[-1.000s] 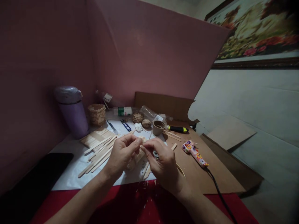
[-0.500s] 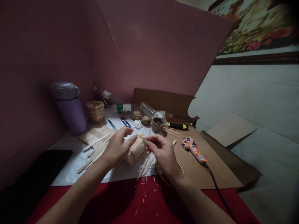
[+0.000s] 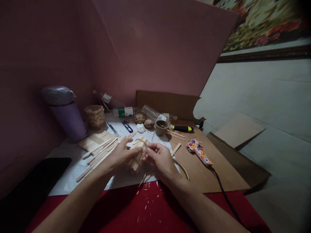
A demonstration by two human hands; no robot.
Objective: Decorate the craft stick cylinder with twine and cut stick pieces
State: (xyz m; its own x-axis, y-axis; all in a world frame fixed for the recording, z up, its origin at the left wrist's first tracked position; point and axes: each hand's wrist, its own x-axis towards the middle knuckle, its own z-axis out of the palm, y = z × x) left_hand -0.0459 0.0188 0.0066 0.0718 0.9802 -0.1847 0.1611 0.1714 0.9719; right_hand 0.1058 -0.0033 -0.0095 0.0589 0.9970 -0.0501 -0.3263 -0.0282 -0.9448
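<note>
While both hands were engaged near the middle of the front edge of the table, the following was noted, left to right. A purple flask and a woven basket stood toward the far left corner. Before them lay loose craft sticks spread on the white sheet, untouched.

The left hand had its fingers curled around the left side of the stick-built piece, gripping it. The piece was held low over the white sheet, tilted, between the two hands. The right hand had its fingertips drawn narrow against the piece's right end; whether they also pinched a strand could not be told. A thin loop of cord appeared across the top of the piece.

In my judgement the sticks were already joined into a body, and the binding was under way, not complete. Slivers lay on the red cloth at the front edge. Right of the hands, a small cup and a patterned glue gun rested on the cardboard, both apart from the hands.
</note>
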